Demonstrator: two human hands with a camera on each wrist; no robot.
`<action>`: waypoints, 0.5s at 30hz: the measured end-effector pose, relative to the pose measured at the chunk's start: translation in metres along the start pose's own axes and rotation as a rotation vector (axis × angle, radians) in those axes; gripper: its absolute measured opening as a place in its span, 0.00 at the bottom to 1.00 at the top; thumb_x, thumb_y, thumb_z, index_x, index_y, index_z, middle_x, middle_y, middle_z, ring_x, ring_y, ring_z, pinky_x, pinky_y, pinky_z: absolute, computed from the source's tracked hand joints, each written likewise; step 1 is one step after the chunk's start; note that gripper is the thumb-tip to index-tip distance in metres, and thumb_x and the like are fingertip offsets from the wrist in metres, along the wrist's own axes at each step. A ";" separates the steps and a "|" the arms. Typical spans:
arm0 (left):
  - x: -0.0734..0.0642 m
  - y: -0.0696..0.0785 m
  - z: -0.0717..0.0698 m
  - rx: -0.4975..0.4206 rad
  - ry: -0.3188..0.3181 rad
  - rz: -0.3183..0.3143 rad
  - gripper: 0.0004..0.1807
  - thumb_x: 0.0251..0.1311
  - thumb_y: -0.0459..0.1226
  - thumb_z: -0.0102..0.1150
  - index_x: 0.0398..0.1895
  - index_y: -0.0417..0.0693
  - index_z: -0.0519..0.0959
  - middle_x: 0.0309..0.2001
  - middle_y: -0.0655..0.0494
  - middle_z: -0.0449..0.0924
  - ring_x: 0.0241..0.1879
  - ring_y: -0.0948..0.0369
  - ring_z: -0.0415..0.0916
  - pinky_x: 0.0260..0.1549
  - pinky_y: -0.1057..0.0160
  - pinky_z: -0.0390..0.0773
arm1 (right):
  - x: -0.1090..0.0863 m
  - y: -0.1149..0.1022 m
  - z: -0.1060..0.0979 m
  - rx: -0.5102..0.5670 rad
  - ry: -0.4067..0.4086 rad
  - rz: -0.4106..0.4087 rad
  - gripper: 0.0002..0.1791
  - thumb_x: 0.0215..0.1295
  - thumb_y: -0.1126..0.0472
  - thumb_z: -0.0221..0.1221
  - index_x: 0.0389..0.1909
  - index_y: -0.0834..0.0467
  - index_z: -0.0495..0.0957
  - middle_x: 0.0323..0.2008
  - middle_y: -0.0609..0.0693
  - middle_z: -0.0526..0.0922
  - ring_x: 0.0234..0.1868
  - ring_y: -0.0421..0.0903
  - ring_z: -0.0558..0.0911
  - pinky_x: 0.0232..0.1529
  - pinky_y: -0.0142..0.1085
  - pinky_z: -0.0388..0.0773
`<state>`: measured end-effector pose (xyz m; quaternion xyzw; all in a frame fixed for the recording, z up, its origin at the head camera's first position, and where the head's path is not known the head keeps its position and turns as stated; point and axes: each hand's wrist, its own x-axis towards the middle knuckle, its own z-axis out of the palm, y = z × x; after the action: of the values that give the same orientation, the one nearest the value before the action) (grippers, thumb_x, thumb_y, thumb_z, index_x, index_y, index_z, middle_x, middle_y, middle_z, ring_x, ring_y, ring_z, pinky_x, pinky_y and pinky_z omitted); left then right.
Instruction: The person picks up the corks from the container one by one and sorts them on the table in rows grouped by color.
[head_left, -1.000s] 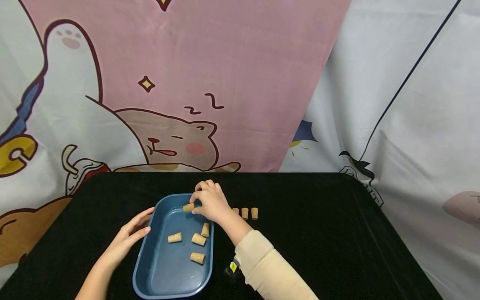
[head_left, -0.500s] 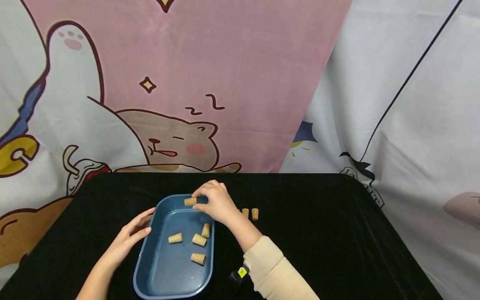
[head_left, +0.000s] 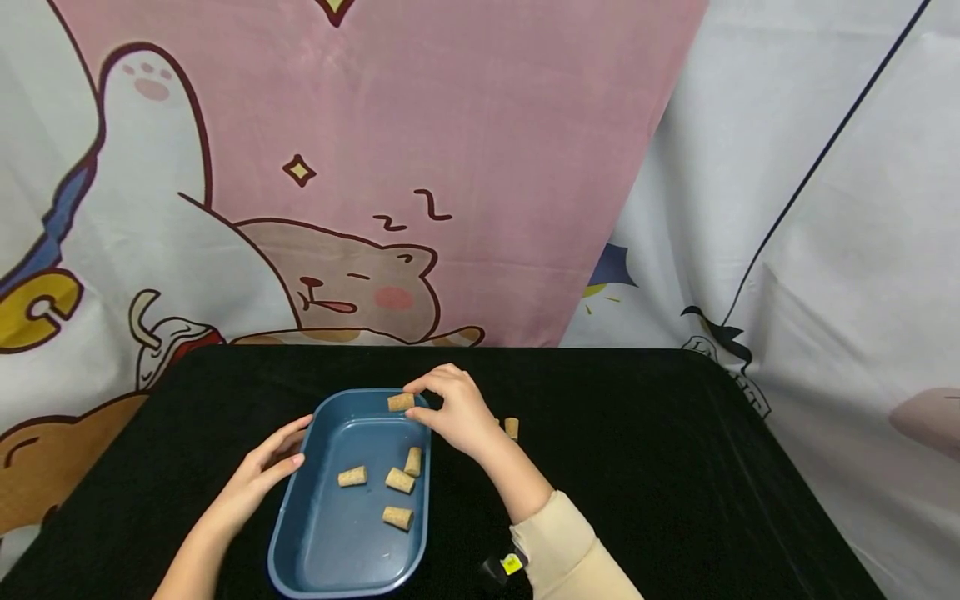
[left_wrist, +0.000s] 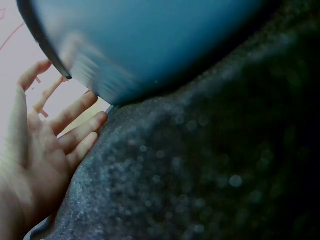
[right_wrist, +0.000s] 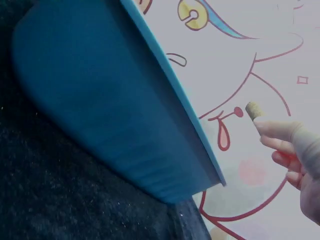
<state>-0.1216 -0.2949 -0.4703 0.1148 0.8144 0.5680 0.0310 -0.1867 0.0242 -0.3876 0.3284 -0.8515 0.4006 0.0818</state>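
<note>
My right hand (head_left: pixel 459 412) pinches a cork (head_left: pixel 401 402) between thumb and fingers, above the far right corner of a blue tray (head_left: pixel 279 537). In the right wrist view that cork (right_wrist: pixel 253 110) shows higher than the tray's rim. On the tray's left side my left hand (head_left: pixel 258 472) rests with its fingers and thumb against the rim; the left wrist view shows those fingers (left_wrist: pixel 75 111) fairly straight. Inside the tray lie several corks: one on the left (head_left: pixel 352 476), two close together at the right (head_left: pixel 400 480), and one nearer the front (head_left: pixel 397 517).
A cork (head_left: pixel 512 428) stands on the black cloth (head_left: pixel 637 483) right of the tray, with part of another beside it, mostly hidden by my right forearm. Behind the table hangs a printed curtain (head_left: pixel 510 167).
My right hand has lifted the cork slightly and moved it rightward, from over the tray's far end toward its right corner. The left hand has stayed at the rim.
</note>
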 end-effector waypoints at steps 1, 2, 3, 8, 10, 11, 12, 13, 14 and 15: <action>0.000 0.000 0.000 -0.002 0.000 0.001 0.28 0.71 0.38 0.47 0.73 0.45 0.57 0.65 0.35 0.63 0.53 0.74 0.68 0.46 0.62 0.73 | -0.002 0.001 -0.002 0.007 0.011 -0.006 0.15 0.55 0.59 0.69 0.45 0.54 0.84 0.42 0.41 0.82 0.50 0.39 0.73 0.51 0.41 0.70; 0.000 0.000 0.000 -0.004 0.000 0.003 0.28 0.71 0.38 0.47 0.73 0.45 0.57 0.65 0.35 0.63 0.53 0.73 0.69 0.46 0.62 0.73 | -0.004 0.001 -0.004 0.017 0.026 -0.013 0.15 0.55 0.60 0.70 0.45 0.54 0.84 0.41 0.41 0.82 0.49 0.39 0.73 0.51 0.41 0.71; 0.000 0.000 0.000 -0.006 0.000 0.003 0.28 0.71 0.38 0.47 0.73 0.45 0.57 0.65 0.35 0.63 0.53 0.73 0.69 0.46 0.62 0.73 | -0.007 0.002 -0.007 0.023 0.041 -0.023 0.15 0.55 0.60 0.70 0.44 0.54 0.84 0.41 0.41 0.82 0.49 0.39 0.73 0.49 0.40 0.72; 0.000 0.000 0.001 -0.007 0.003 0.001 0.28 0.71 0.38 0.47 0.72 0.45 0.57 0.65 0.35 0.63 0.53 0.73 0.69 0.46 0.62 0.73 | -0.017 0.005 -0.020 0.050 0.105 -0.063 0.15 0.54 0.60 0.70 0.44 0.53 0.84 0.41 0.41 0.82 0.48 0.38 0.75 0.49 0.38 0.74; 0.000 -0.001 0.001 -0.003 0.004 -0.001 0.28 0.71 0.38 0.47 0.72 0.45 0.57 0.65 0.35 0.63 0.53 0.74 0.69 0.46 0.62 0.73 | -0.020 0.005 -0.025 0.062 0.120 -0.069 0.15 0.54 0.61 0.70 0.44 0.52 0.84 0.42 0.40 0.82 0.48 0.38 0.75 0.49 0.39 0.74; 0.000 0.000 0.001 -0.001 0.005 -0.002 0.28 0.71 0.38 0.47 0.72 0.45 0.57 0.65 0.35 0.63 0.53 0.74 0.68 0.46 0.62 0.73 | -0.021 0.005 -0.028 0.070 0.128 -0.069 0.15 0.54 0.61 0.70 0.44 0.52 0.84 0.42 0.40 0.82 0.48 0.38 0.75 0.50 0.39 0.74; 0.000 0.000 0.001 0.003 0.004 -0.003 0.28 0.71 0.38 0.47 0.73 0.45 0.57 0.65 0.35 0.63 0.53 0.74 0.68 0.46 0.61 0.73 | -0.022 0.006 -0.030 0.077 0.137 -0.071 0.15 0.54 0.61 0.69 0.45 0.53 0.84 0.43 0.40 0.82 0.48 0.38 0.75 0.50 0.40 0.74; 0.000 0.000 0.001 0.004 0.005 -0.005 0.28 0.71 0.38 0.47 0.73 0.45 0.57 0.65 0.35 0.63 0.53 0.74 0.68 0.46 0.61 0.73 | -0.024 0.006 -0.033 0.085 0.144 -0.070 0.15 0.55 0.61 0.69 0.45 0.52 0.84 0.43 0.40 0.82 0.49 0.38 0.75 0.50 0.40 0.74; 0.001 0.000 0.001 0.004 0.005 -0.006 0.28 0.71 0.38 0.47 0.73 0.45 0.57 0.65 0.35 0.63 0.53 0.74 0.68 0.46 0.61 0.73 | -0.025 0.007 -0.036 0.094 0.149 -0.070 0.15 0.55 0.61 0.69 0.46 0.52 0.84 0.44 0.40 0.82 0.49 0.38 0.75 0.51 0.41 0.74; 0.001 0.000 0.000 0.003 0.007 -0.008 0.28 0.71 0.38 0.47 0.72 0.46 0.57 0.65 0.35 0.63 0.53 0.74 0.69 0.46 0.61 0.73 | -0.027 0.008 -0.038 0.102 0.152 -0.070 0.15 0.56 0.61 0.68 0.46 0.52 0.84 0.44 0.40 0.82 0.50 0.38 0.75 0.51 0.42 0.73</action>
<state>-0.1222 -0.2943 -0.4702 0.1096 0.8157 0.5672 0.0303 -0.1758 0.0692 -0.3778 0.3301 -0.8094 0.4641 0.1433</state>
